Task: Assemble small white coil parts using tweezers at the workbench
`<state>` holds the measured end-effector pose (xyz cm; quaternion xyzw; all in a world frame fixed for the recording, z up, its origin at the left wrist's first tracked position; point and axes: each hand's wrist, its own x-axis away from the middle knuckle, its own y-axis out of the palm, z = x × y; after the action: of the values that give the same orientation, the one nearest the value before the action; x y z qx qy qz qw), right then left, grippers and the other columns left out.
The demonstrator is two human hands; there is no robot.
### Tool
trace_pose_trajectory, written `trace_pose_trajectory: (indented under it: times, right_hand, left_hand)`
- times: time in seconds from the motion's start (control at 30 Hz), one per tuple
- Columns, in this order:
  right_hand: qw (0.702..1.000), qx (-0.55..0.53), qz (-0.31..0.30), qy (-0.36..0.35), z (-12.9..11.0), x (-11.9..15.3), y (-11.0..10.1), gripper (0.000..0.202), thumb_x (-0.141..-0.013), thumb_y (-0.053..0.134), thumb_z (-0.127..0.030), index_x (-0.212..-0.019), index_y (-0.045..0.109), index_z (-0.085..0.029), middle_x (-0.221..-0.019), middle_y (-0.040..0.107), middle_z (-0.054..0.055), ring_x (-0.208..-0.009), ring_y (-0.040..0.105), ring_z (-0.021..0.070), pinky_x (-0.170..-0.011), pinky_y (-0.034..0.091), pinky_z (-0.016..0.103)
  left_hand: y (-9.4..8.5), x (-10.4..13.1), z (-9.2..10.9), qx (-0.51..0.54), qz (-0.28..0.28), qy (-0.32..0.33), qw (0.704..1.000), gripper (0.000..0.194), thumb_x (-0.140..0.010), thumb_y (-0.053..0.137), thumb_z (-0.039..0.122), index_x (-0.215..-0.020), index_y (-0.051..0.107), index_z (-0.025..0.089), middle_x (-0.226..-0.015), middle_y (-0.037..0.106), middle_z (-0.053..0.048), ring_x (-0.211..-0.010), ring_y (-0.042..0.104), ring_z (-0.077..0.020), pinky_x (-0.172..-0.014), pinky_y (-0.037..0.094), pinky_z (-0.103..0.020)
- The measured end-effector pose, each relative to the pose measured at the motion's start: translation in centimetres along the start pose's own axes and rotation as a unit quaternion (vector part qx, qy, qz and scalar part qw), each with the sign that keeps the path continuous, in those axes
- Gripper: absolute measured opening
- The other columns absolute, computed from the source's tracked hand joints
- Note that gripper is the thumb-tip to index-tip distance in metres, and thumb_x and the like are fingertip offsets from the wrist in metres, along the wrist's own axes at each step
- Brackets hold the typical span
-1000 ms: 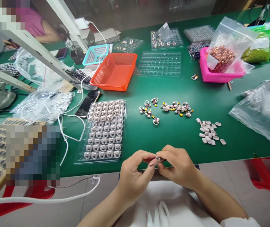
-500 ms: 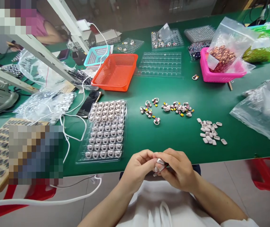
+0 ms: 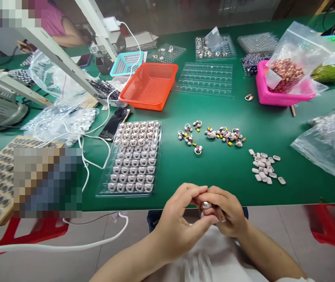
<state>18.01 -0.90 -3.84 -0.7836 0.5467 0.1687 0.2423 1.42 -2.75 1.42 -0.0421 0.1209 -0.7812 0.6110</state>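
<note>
My right hand (image 3: 227, 209) is closed around a small pale ring-shaped piece with a shiny silvery bead-like end (image 3: 206, 205), just off the table's front edge. A bit of clear film seems to hang by its fingers. My left hand (image 3: 181, 215) is beside it, thumb and index finger spread apart around the piece, their tips close to the right fingers. Beyond my hands lie loose white ring-shaped pieces with yellow tabs (image 3: 224, 135) and a smaller group of the same kind (image 3: 188, 137). To the right are small pale oblong caps (image 3: 264, 166).
A clear tray (image 3: 99, 192) with rows of silvery pieces stands on the left beside a phone (image 3: 116, 124) and white cables. Behind are an orange basket (image 3: 149, 94), an empty clear tray (image 3: 205, 78) and a pink basket (image 3: 285, 100). Clear bags (image 3: 323, 152) lie at right.
My left thumb and index finger have parted from their pinch on the small piece, which stays in my right hand with its silvery end turned up. The camera view has shifted slightly.
</note>
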Motion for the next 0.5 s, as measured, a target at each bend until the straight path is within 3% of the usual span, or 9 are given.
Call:
trace_pose_trajectory:
  times: [0.1,0.27,0.5]
  right_hand:
    - [1.000,-0.013,0.009,0.012,0.1,0.0,0.1,0.029,-0.101,0.046,-0.037,-0.116,0.065,-0.019,-0.077,0.066,0.006,-0.066,0.064,0.0169,-0.056,0.054,0.026]
    - [1.000,0.020,0.020,0.003,0.0,0.1,0.2,0.023,-0.099,0.048,-0.029,-0.113,0.064,-0.020,-0.079,0.068,0.006,-0.064,0.064,0.0168,-0.056,0.053,0.026]
    - [0.992,0.121,0.040,-0.019,-0.5,0.4,0.8,0.017,-0.096,0.049,-0.022,-0.106,0.063,-0.019,-0.071,0.068,0.004,-0.058,0.063,0.0170,-0.053,0.047,0.028]
  left_hand:
    - [0.3,-0.1,0.0,-0.034,0.017,0.023,0.999,0.046,-0.078,0.074,0.014,-0.122,0.062,0.018,-0.102,0.066,-0.009,-0.090,0.065,-0.0203,-0.081,0.057,-0.033]
    - [0.3,0.1,-0.3,-0.006,0.020,0.020,1.000,0.044,-0.082,0.075,0.020,-0.124,0.064,0.020,-0.107,0.068,-0.010,-0.094,0.067,-0.0215,-0.082,0.057,-0.033]
    - [0.2,0.6,-1.2,0.052,0.018,0.001,0.999,0.035,-0.084,0.073,0.023,-0.119,0.071,0.020,-0.090,0.068,-0.007,-0.080,0.064,-0.0186,-0.076,0.055,-0.030]
